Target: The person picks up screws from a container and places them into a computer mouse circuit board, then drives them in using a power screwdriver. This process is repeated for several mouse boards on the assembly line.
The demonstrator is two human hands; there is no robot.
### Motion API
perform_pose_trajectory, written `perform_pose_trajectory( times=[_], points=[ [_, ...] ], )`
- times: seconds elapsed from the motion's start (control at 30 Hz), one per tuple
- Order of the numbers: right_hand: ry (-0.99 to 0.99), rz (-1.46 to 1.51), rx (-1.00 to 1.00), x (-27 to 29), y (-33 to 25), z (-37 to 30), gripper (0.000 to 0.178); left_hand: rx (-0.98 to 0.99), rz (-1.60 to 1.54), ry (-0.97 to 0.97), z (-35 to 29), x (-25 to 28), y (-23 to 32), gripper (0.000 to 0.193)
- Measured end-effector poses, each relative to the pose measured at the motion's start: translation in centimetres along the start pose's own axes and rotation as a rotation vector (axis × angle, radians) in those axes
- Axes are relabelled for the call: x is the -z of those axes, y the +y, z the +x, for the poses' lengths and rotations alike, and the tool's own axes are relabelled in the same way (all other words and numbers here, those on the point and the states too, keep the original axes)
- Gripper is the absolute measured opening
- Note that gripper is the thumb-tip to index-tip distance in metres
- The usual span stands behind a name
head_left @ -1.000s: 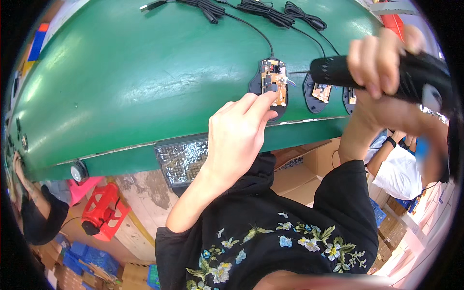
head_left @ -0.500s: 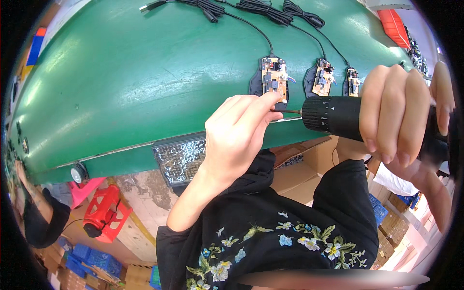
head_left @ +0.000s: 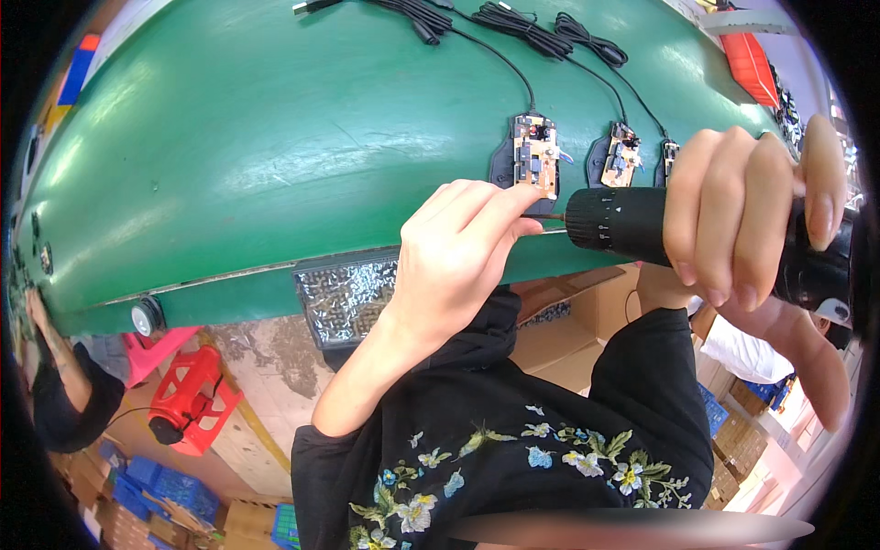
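My right hand (head_left: 733,215) is wrapped round a black electric screwdriver (head_left: 614,220), held level with its thin bit (head_left: 553,216) pointing left. My left hand (head_left: 458,243) meets it, thumb and fingertips pinched round the end of the bit; whether a screw sits there is hidden. Just beyond the left fingertips lies an opened computer mouse (head_left: 536,156), a tan circuit board on its black base with a cable running away. A second opened mouse (head_left: 616,158) lies to its right, and a third (head_left: 670,158) is partly covered by my right hand.
Coiled black cables (head_left: 522,32) lie on the green table (head_left: 229,183). A black tray of small shiny screws (head_left: 348,293) sits at the near edge. An open cardboard box (head_left: 587,321) is below. A red bin (head_left: 750,66) stands far right; another person's arm (head_left: 60,353) shows at left.
The view has shifted slightly, so the mice and cables appear lower and to the right. The screwdriver has moved slightly left relative to my pinched left fingers.
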State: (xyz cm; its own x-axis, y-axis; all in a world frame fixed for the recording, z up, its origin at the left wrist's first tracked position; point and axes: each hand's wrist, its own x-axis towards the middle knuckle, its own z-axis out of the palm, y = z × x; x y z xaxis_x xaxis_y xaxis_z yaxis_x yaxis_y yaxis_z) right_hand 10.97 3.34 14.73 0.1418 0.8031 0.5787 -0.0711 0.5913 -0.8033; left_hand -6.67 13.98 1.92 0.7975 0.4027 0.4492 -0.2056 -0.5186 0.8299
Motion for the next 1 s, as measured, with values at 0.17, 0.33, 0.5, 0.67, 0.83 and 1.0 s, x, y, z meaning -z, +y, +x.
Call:
perform_pose_trajectory(
  times=[0.17, 0.33, 0.5, 0.67, 0.83, 1.0],
  points=[
    [0.047, -0.034, -0.004, 0.8, 0.3, -0.2, 0.062, -0.003, 0.107, 0.0, 0.6, 0.9, 0.9, 0.044],
    [0.003, 0.018, -0.05, 4.9, 1.1, -2.0, 0.098, 0.041, 0.336, -0.125, -1.4, 6.1, 1.7, 0.043],
    [0.136, -0.02, -0.08, 4.4, 2.1, -2.3, 0.11, 0.255, 0.532, -0.363, -4.4, 9.8, 2.2, 0.036],
    [0.141, -0.067, -0.087, 4.2, 2.1, -1.9, 0.113, 0.249, 0.52, -0.364, -5.3, 9.6, 1.8, 0.027],
    [0.158, -0.057, -0.101, 4.8, 1.7, -2.2, 0.113, 0.254, 0.497, -0.375, -5.1, 9.5, 1.7, 0.024],
    [0.16, -0.11, -0.077, 4.6, 1.9, -2.0, 0.114, 0.239, 0.491, -0.34, -5.3, 9.6, 1.6, 0.023]
  ],
)
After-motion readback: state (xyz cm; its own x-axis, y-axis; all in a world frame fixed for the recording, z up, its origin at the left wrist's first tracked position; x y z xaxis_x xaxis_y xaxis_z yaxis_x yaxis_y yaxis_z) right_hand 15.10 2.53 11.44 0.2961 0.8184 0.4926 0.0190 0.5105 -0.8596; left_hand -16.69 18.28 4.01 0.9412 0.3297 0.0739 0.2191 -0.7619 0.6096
